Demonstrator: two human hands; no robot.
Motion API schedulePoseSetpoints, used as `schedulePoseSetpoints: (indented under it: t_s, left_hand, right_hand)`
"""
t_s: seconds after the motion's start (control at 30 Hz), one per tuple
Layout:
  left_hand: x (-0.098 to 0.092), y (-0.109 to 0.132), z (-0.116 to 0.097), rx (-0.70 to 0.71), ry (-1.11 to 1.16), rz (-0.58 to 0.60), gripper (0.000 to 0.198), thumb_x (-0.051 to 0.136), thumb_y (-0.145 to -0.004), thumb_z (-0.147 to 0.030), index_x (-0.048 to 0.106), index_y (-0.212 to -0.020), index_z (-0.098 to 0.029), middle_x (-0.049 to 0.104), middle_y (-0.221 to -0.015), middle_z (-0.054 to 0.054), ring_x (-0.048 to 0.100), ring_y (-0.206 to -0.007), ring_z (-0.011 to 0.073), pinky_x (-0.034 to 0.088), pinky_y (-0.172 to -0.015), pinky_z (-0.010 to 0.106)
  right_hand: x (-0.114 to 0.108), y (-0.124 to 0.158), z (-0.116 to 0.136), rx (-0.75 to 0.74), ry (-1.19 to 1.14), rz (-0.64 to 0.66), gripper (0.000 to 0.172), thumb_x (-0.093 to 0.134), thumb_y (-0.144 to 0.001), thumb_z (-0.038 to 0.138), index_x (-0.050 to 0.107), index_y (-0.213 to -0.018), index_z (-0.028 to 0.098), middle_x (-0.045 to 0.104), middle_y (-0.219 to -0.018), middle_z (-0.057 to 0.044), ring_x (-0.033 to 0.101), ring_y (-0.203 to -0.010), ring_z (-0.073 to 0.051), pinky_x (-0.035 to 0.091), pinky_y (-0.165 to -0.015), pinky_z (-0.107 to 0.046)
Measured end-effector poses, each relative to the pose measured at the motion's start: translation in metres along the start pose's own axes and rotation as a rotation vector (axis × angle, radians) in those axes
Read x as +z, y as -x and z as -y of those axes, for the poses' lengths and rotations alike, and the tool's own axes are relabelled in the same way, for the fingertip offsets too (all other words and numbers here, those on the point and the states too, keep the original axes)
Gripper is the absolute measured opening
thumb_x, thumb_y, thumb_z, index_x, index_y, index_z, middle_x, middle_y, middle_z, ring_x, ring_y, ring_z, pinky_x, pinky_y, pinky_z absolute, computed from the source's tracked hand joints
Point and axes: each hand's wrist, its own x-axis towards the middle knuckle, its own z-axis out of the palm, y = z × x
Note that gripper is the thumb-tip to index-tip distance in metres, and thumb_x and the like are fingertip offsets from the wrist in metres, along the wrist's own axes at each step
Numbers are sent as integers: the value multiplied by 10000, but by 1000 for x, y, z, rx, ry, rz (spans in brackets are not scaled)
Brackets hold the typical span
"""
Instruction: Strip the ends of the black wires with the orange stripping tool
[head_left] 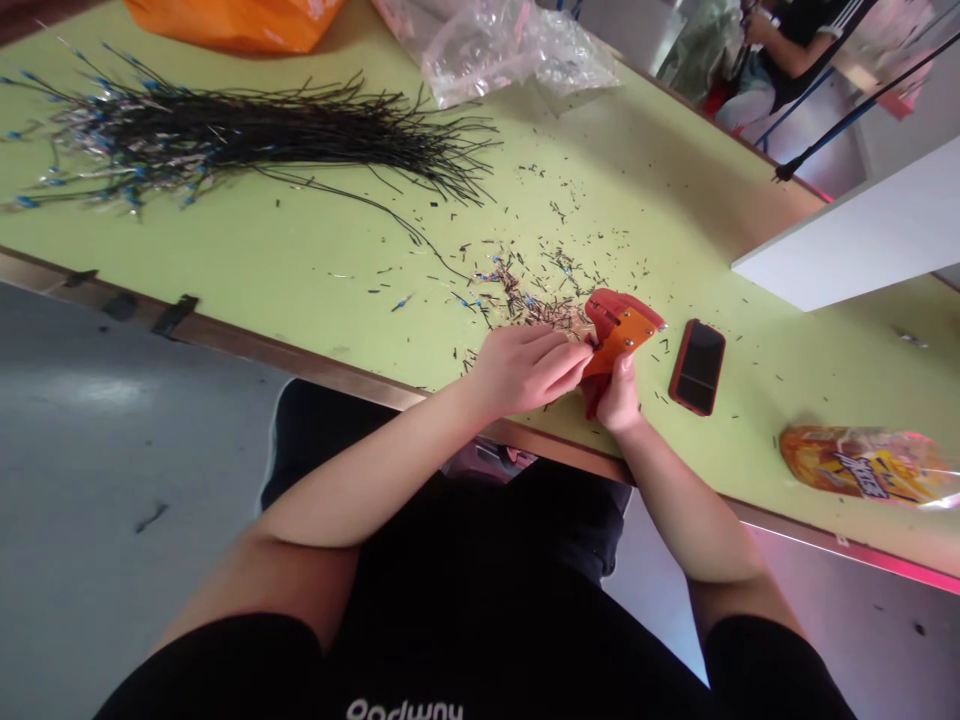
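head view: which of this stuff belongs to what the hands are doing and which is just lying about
In use:
red-orange tool, gripped by the right hand, with the left hand at its head
black wire bundle
wire offcuts

Lying about:
phone
snack packet
clear plastic bag
orange bag

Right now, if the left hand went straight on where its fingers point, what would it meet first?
Probably the orange tool in the right hand; the left hand seems nearly touching it.
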Motion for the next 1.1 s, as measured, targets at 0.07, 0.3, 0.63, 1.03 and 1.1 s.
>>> schedulePoseSetpoints:
  t_s: [0.07, 0.3, 0.63, 1.03, 1.1]
  left_hand:
    - [0, -1, 0, 2, 3, -8, 90, 607, -1024, -168, 583, -1040, -253, 680, -670, -74, 611, -549, 102, 435, -539, 258]
    - [-1, -3, -1, 16, 16, -39, 76, 596, -1026, -165, 592, -1023, -241, 680, -666, -63, 617, -554, 110, 454, -538, 258]
    - [-5, 3, 8, -284, 129, -50, 109, 602, -1073, -240, 698, -1025, -219, 748, -749, -21, 614, -565, 81, 454, -568, 223]
    - [-7, 5, 18, -499, 187, -7, 296, 516, -1127, -364, 749, -1044, -200, 739, -813, 23, 629, -646, 127, 502, -642, 265]
    - [-7, 7, 18, -496, 184, 17, 321, 472, -1137, -364, 743, -1077, -203, 730, -807, 23, 636, -651, 137, 504, -645, 275]
  right_hand:
    - [0, 1, 1, 9, 4, 28, 705, 449, -900, 941, 678, -991, 281, 717, -806, -84, 782, -999, -375, 693, -733, -519]
    - [-2, 2, 9, 40, 76, 194, 779, 362, -899, 982, 663, -852, 265, 591, -579, -34, 686, -602, -273, 611, -536, -444]
    - [0, -11, 31, 209, -184, 326, 816, 390, -800, 1056, 618, -820, 273, 546, -623, -17, 694, -718, -280, 659, -692, -482]
    - [-18, -9, 26, 382, -259, 643, 910, 371, -851, 1020, 717, -1039, 199, 694, -819, -73, 714, -783, -259, 612, -797, -421]
    - [-17, -11, 27, 377, -295, 635, 890, 384, -862, 1008, 717, -1031, 201, 692, -814, -65, 710, -774, -253, 622, -814, -431]
